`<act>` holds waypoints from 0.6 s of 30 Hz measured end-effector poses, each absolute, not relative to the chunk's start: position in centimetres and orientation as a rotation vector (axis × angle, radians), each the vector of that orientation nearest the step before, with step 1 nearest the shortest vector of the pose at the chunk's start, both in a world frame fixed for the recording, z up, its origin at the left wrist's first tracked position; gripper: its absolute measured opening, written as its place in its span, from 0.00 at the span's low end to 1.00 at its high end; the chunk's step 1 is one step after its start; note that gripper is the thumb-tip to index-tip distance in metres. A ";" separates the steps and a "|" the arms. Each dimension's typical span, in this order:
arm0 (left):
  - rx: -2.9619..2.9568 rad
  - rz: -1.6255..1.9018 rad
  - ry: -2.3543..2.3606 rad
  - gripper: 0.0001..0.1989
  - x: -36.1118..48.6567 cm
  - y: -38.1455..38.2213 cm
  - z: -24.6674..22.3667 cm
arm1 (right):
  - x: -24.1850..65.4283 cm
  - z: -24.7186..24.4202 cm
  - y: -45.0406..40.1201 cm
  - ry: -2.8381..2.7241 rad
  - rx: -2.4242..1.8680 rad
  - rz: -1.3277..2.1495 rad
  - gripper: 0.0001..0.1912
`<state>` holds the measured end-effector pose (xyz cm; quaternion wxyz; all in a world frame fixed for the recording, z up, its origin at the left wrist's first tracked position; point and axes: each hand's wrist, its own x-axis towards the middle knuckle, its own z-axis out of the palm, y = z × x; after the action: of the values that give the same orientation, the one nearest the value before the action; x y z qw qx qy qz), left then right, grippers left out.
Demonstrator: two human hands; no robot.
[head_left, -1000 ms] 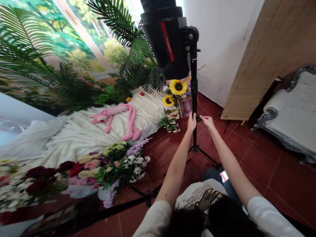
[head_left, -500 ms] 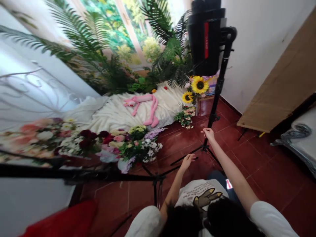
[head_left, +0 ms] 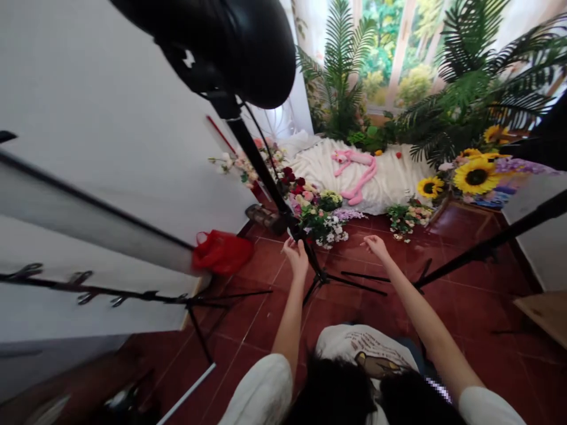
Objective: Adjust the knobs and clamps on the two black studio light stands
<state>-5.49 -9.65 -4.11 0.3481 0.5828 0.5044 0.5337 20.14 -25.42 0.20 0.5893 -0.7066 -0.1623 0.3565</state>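
My left hand (head_left: 296,255) is raised beside the black pole of a light stand (head_left: 261,171), fingers apart and at its knob or just next to it; whether they touch cannot be made out. A large black lamp head (head_left: 239,47) tops this stand. My right hand (head_left: 374,244) hangs over the floor to the right of the stand, with fingers partly spread and nothing in them. Beyond the hands, a pink plush toy (head_left: 354,171) lies on a white draped cloth (head_left: 398,183), with artificial flowers (head_left: 330,227) along its front.
A second black stand (head_left: 491,242) slants in at the right, near sunflowers (head_left: 476,176) and a wooden frame (head_left: 460,221). At left are a red bag (head_left: 222,251) and a bar with clips (head_left: 133,293). Stand legs (head_left: 363,283) spread over the red tiled floor (head_left: 252,319).
The view has swung left, bringing the left lamp stand and red bag into sight. My left hand has risen to that stand's pole. My right hand is away from the other stand.
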 end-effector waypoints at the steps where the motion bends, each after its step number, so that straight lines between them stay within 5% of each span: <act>1: 1.540 1.396 1.224 0.27 -5.3 -9.1 -3.1 | 19.5 0.4 -24.3 -0.424 -1.654 0.859 0.07; 18: 1.524 1.419 1.211 0.27 -2.4 -5.9 -1.5 | 8.1 5.8 -6.9 -0.985 -1.705 0.992 0.24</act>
<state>-2.41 -5.92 -1.47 0.3583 0.5907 0.4692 0.5500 8.13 -6.89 5.85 0.4514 -0.6901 -0.3987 0.4014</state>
